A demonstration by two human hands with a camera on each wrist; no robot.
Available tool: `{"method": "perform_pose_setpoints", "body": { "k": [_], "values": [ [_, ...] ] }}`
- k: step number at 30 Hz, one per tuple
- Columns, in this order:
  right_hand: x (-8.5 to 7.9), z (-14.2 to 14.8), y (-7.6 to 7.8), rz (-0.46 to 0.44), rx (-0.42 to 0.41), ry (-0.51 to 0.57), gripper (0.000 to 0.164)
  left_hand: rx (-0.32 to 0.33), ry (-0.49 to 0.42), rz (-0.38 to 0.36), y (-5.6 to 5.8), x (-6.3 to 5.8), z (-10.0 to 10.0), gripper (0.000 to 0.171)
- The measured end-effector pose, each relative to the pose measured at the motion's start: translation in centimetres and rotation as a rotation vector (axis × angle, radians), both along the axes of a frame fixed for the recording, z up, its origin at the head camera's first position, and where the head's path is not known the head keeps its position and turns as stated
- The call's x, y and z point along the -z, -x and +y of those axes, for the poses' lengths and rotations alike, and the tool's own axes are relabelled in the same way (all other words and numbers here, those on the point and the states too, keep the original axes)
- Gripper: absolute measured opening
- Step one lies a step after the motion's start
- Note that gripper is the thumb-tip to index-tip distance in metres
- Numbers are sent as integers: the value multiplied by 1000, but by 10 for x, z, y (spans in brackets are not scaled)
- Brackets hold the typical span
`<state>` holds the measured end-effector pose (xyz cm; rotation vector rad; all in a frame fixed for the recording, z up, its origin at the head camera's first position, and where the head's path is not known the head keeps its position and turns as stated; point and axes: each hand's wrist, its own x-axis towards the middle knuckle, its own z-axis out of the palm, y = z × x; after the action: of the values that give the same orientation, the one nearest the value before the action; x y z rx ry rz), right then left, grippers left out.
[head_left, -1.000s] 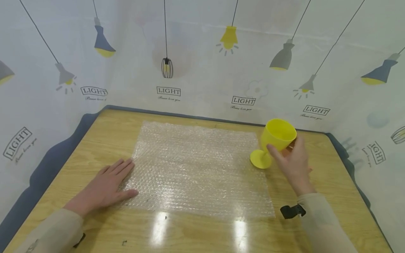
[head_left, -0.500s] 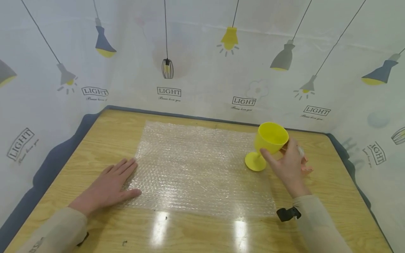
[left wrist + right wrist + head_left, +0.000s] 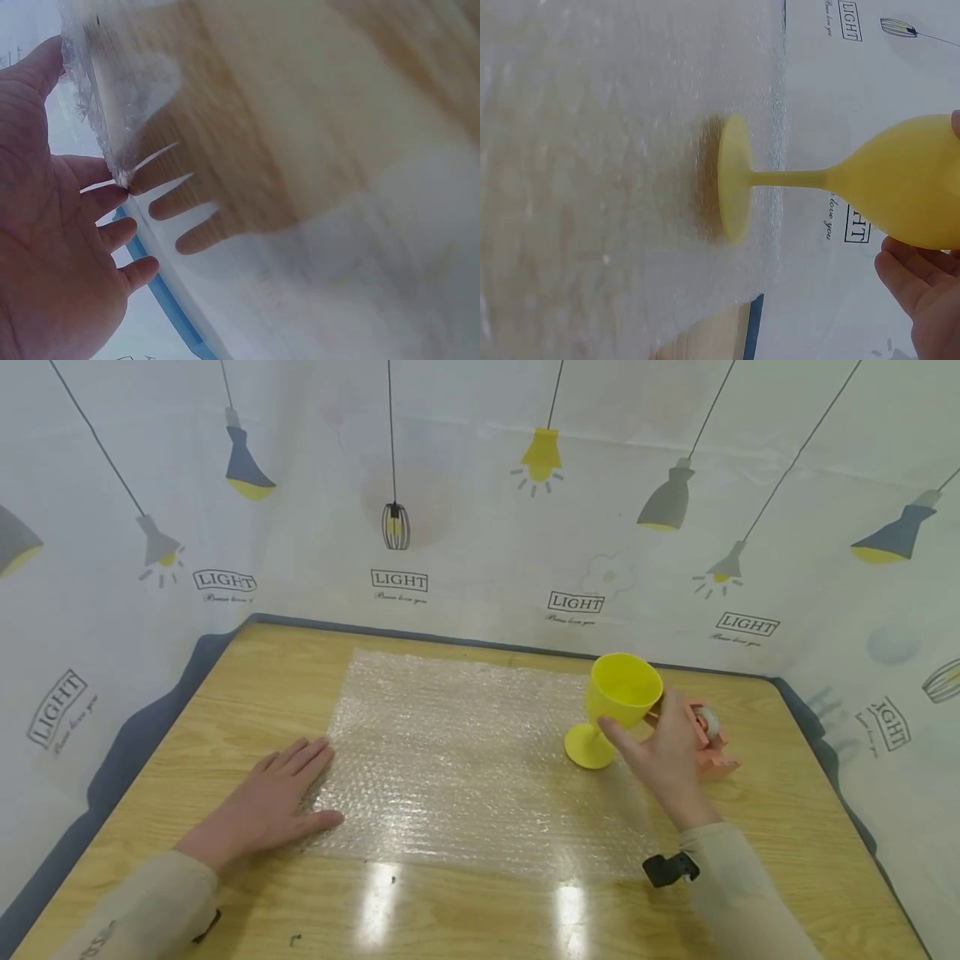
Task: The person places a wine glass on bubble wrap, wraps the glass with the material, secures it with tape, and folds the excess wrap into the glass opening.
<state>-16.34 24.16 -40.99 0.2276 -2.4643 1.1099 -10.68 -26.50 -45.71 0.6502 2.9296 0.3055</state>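
A yellow goblet (image 3: 624, 689) is over the right part of a clear bubble wrap sheet (image 3: 450, 760). My right hand (image 3: 663, 760) grips its bowl from the right side. In the right wrist view, the round foot of the goblet (image 3: 736, 180) is very close to the bubble wrap, and I cannot tell whether they touch. Fingers of the right hand (image 3: 926, 300) curve around the bowl there. My left hand (image 3: 258, 802) lies with straight, spread fingers at the sheet's left edge. In the left wrist view, the left hand (image 3: 67, 247) has its fingertips by the bubble wrap's edge (image 3: 94, 105).
Behind the right hand, an orange-pink tape dispenser (image 3: 717, 767) with a tape roll is partly hidden. The wooden table (image 3: 480, 914) has a dark edge along its back and sides. A white curtain (image 3: 480, 518) printed with lamps surrounds it.
My right hand has carried the goblet left and slightly down, farther over the bubble wrap. More of the tape dispenser shows. The left hand and the sheet's left edge shifted slightly right.
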Motion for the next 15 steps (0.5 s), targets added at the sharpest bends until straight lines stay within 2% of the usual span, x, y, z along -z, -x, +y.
{"method": "perform_pose_setpoints", "body": {
  "k": [10,15],
  "values": [
    [1,-14,0,12,-47,-8,78,-3,-2,0,-1,-4,4,98],
    [0,-22,0,-2,-81,4,79,4,-4,2,0,-2,4,98]
  ]
}}
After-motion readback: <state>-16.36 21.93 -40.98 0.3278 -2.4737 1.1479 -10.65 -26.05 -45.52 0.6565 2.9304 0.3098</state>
